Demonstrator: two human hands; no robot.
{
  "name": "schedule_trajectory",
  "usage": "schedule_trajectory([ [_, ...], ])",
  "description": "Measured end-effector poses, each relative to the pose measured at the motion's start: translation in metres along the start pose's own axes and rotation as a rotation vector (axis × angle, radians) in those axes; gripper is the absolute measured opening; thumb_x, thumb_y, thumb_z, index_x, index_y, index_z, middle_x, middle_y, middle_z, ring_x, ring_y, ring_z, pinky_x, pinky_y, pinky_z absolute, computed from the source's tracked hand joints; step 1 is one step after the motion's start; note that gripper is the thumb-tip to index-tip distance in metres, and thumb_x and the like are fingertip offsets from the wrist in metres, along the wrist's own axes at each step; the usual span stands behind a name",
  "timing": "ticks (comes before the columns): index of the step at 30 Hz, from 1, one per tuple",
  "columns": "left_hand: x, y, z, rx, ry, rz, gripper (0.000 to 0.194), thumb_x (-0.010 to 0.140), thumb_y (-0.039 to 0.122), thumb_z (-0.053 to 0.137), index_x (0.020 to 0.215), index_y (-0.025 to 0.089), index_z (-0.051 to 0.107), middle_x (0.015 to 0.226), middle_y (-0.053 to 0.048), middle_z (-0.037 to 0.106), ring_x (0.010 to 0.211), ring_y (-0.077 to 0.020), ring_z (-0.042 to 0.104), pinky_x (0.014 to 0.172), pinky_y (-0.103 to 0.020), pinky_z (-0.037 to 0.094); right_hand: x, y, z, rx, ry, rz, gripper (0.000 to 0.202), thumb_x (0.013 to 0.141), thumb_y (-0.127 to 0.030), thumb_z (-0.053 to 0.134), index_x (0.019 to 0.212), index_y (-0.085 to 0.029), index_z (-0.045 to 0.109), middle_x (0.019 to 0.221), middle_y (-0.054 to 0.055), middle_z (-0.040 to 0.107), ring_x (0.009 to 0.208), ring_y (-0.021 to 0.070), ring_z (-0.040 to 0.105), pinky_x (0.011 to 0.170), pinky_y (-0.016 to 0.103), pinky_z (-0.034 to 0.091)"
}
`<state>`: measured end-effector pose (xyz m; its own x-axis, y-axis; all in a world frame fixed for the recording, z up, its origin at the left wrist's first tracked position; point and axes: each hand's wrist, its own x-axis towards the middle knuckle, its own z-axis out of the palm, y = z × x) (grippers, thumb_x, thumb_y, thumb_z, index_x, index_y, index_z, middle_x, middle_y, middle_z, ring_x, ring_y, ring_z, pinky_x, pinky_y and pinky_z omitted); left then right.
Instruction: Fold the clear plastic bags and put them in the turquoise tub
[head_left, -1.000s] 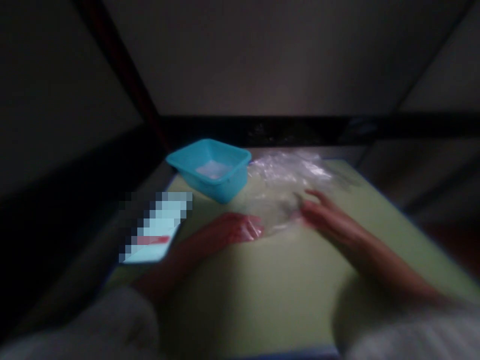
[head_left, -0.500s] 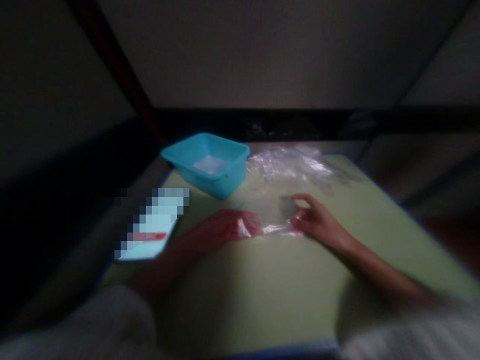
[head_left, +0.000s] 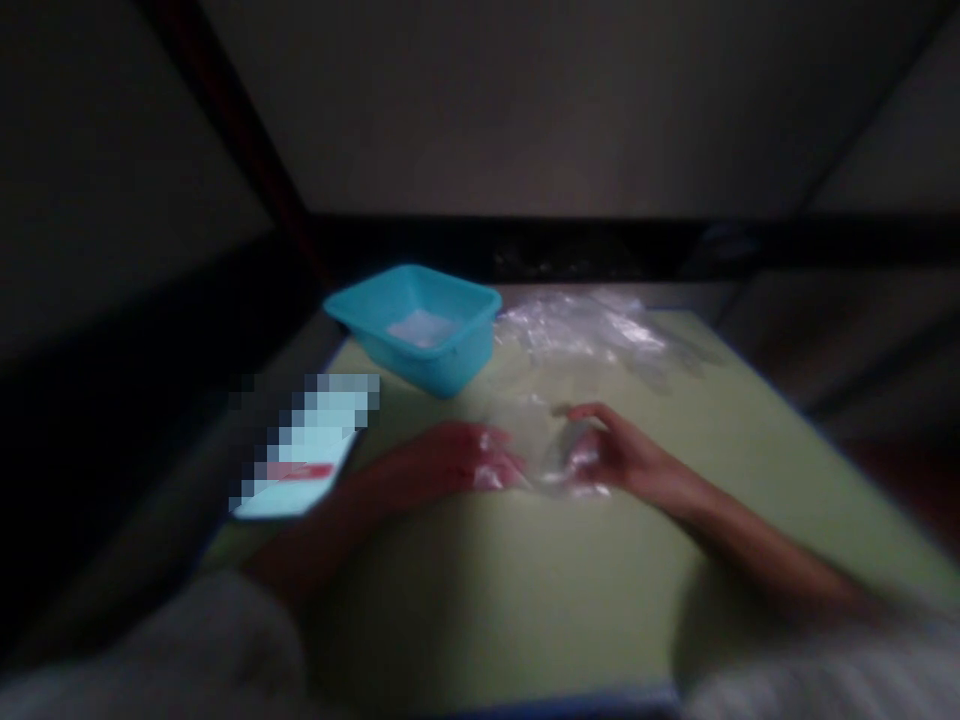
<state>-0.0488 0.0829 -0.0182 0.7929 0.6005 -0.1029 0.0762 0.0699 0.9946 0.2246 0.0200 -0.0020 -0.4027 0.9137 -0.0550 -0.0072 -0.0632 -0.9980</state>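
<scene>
A clear plastic bag (head_left: 536, 465) lies across the middle of the table between my hands, its film shining at the near edge. My left hand (head_left: 476, 455) is at the bag's left end, with the film over its fingers; I cannot tell whether they are inside or behind it. At the right end, my right hand (head_left: 611, 450) is curled around the film, thumb and forefinger bent toward each other. Something greyish shows through the plastic by those fingers, too blurred to name.
A turquoise plastic basin (head_left: 450, 365) with white contents stands at the back left. Several clear bags (head_left: 592, 325) lie piled at the back of the yellow-green table (head_left: 525, 600). A pale sheet (head_left: 300, 490), partly pixelated, with a red mark lies at the left edge.
Both hands have shifted slightly toward me with the bag. The right hand has moved a little lower, its forefinger lower too, and the film between the hands has crumpled more.
</scene>
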Motion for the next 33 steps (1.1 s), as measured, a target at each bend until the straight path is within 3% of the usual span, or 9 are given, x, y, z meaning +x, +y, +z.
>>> schedule_trajectory([
  [5,-0.003,0.004,0.004,-0.23,-0.046,-0.129,0.048,0.079,0.017,0.067,0.123,0.017,0.05,0.117,-0.013,0.064,0.106,-0.0271,0.062,0.093,-0.041,0.046,-0.003,-0.007,-0.005,-0.029,0.057,0.009,0.06,0.068,-0.017,0.071,0.119,-0.021,0.038,0.07,-0.003,0.061,0.063,0.0155,0.063,0.058,0.028,0.049],
  [11,-0.006,-0.008,-0.008,-0.283,-0.014,-0.063,0.056,0.082,0.019,0.064,0.13,0.021,0.035,0.122,-0.016,0.06,0.11,-0.0289,0.06,0.092,-0.044,0.047,0.004,-0.008,-0.012,-0.119,0.208,-0.071,0.055,0.064,-0.021,0.072,0.113,-0.02,0.047,0.068,-0.003,0.061,0.059,0.0141,0.058,0.055,0.028,0.046],
  [13,-0.003,-0.006,-0.007,-0.26,0.086,-0.043,0.06,0.082,0.023,0.064,0.132,0.022,0.03,0.116,-0.015,0.064,0.105,-0.0272,0.063,0.089,-0.042,0.048,0.007,-0.007,-0.014,-0.158,0.246,-0.091,0.052,0.064,-0.021,0.071,0.111,-0.019,0.05,0.069,-0.002,0.061,0.058,0.0133,0.057,0.054,0.027,0.045],
  [16,0.006,0.0,0.001,-0.135,0.33,-0.032,0.073,0.078,0.026,0.068,0.136,0.024,0.023,0.101,-0.009,0.07,0.093,-0.0237,0.067,0.083,-0.039,0.051,0.011,-0.005,-0.016,-0.189,0.267,-0.114,0.047,0.063,-0.02,0.069,0.108,-0.017,0.055,0.068,-0.002,0.061,0.058,0.0129,0.056,0.054,0.027,0.046],
  [18,0.012,0.003,0.008,-0.021,0.415,-0.019,0.073,0.073,0.027,0.071,0.134,0.022,0.03,0.099,-0.008,0.07,0.087,-0.0228,0.068,0.079,-0.037,0.052,0.013,-0.003,-0.017,-0.208,0.276,-0.118,0.04,0.062,-0.021,0.069,0.101,-0.015,0.059,0.07,0.0,0.062,0.058,0.0135,0.057,0.055,0.028,0.047],
  [22,0.017,0.005,0.014,0.137,0.427,-0.04,0.042,0.068,0.026,0.07,0.107,0.013,0.061,0.092,-0.007,0.07,0.079,-0.0212,0.066,0.069,-0.03,0.051,0.011,-0.003,-0.018,-0.33,0.307,-0.083,0.029,0.062,-0.024,0.066,0.089,-0.013,0.066,0.075,0.004,0.065,0.06,0.0153,0.058,0.055,0.029,0.047],
  [27,0.013,0.012,0.016,0.295,0.433,-0.13,0.046,0.063,0.019,0.067,0.108,0.013,0.063,0.059,0.003,0.063,0.059,-0.0152,0.059,0.056,-0.022,0.044,0.007,-0.004,-0.017,-0.454,0.308,-0.065,0.034,0.066,-0.027,0.061,0.096,-0.011,0.066,0.077,0.006,0.066,0.06,0.0161,0.058,0.053,0.028,0.045],
  [29,0.013,0.014,0.018,0.303,0.458,-0.116,0.05,0.06,0.018,0.068,0.109,0.013,0.061,0.065,0.002,0.064,0.059,-0.0143,0.059,0.056,-0.022,0.045,0.007,-0.002,-0.016,-0.478,0.295,-0.078,0.033,0.068,-0.029,0.061,0.095,-0.011,0.065,0.081,0.007,0.067,0.063,0.0175,0.06,0.056,0.03,0.047],
  [33,0.013,0.017,0.017,0.377,0.545,-0.03,0.049,0.059,0.019,0.066,0.107,0.014,0.057,0.098,-0.007,0.066,0.068,-0.0143,0.061,0.063,-0.026,0.05,0.006,-0.006,-0.016,-0.515,0.311,-0.091,0.034,0.073,-0.034,0.06,0.099,-0.013,0.061,0.089,0.009,0.067,0.067,0.0183,0.062,0.06,0.03,0.049],
])
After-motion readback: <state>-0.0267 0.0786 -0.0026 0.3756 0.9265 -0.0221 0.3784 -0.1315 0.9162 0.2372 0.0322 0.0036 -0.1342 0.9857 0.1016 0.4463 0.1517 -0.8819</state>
